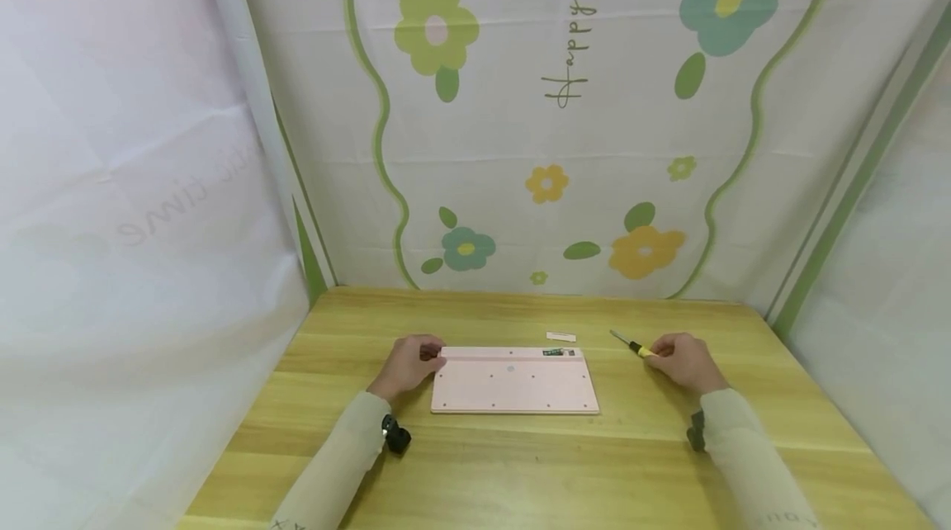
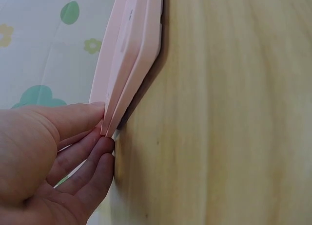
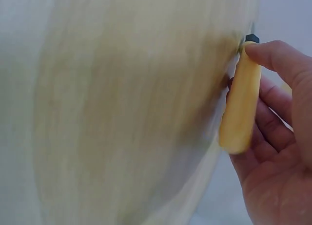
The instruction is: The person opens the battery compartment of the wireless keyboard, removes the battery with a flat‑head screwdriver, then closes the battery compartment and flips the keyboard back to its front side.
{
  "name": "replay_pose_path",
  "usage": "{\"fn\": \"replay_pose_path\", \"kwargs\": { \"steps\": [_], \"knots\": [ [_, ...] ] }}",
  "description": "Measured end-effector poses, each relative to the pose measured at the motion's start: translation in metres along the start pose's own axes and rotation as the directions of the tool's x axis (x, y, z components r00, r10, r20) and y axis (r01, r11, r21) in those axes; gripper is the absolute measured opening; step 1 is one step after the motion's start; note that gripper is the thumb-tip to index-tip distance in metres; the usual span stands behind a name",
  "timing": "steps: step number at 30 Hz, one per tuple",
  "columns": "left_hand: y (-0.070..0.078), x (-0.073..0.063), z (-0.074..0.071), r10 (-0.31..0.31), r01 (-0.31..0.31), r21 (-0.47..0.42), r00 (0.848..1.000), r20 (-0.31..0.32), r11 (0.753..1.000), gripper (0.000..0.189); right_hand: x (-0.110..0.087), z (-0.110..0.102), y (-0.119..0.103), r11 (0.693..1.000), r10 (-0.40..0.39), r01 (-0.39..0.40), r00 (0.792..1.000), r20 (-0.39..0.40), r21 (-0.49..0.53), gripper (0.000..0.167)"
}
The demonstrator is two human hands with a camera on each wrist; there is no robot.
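Note:
A pink keyboard lies underside up on the table, with small screws dotted over its back. Near its far right corner a little compartment is uncovered and shows a green battery. My left hand pinches the far left corner, thumb on the pink back and fingers curled at the edge, as the left wrist view shows. To the right of the keyboard, my right hand holds a screwdriver by its yellow and black handle. Its metal shaft points away to the left, apart from the keyboard.
Just beyond the keyboard lies a small whitish strip. The wooden table ends at a hanging flower-print cloth, and further cloths hang at the left and right sides. Each wrist wears a small black camera.

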State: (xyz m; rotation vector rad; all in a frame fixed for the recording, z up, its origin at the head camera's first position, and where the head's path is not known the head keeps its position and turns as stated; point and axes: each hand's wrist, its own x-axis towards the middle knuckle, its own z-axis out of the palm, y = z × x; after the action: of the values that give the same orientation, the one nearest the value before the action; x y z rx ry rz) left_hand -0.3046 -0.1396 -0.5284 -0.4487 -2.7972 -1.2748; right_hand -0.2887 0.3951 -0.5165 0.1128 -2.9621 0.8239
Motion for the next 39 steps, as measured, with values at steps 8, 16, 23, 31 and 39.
{"fn": "replay_pose_path", "kwargs": {
  "steps": [8,16,23,31,39],
  "knots": [
    [-0.003,0.000,-0.002,-0.002,0.002,-0.004,1.000,-0.011,1.000,0.021,0.006,0.000,-0.005,0.994,-0.103,0.103,0.995,0.001,-0.044,0.026],
    [-0.006,0.000,-0.003,-0.009,0.008,-0.007,1.000,-0.009,1.000,0.021,0.018,-0.013,-0.039,0.961,-0.273,0.274,0.962,0.017,-0.035,0.032],
    [-0.002,0.001,-0.003,-0.004,0.004,-0.009,1.000,-0.011,1.000,0.021,0.030,-0.001,-0.083,0.923,-0.377,0.382,0.921,0.103,-0.040,0.031],
    [0.001,0.001,0.000,-0.001,0.001,-0.018,1.000,0.006,1.000,0.021,0.035,0.035,-0.117,0.874,-0.475,0.485,0.864,0.164,-0.025,0.027],
    [0.000,0.000,0.000,-0.004,0.004,-0.025,1.000,0.011,1.000,0.021,0.038,0.053,-0.130,0.875,-0.474,0.484,0.860,0.190,-0.006,0.025]
  ]
}}
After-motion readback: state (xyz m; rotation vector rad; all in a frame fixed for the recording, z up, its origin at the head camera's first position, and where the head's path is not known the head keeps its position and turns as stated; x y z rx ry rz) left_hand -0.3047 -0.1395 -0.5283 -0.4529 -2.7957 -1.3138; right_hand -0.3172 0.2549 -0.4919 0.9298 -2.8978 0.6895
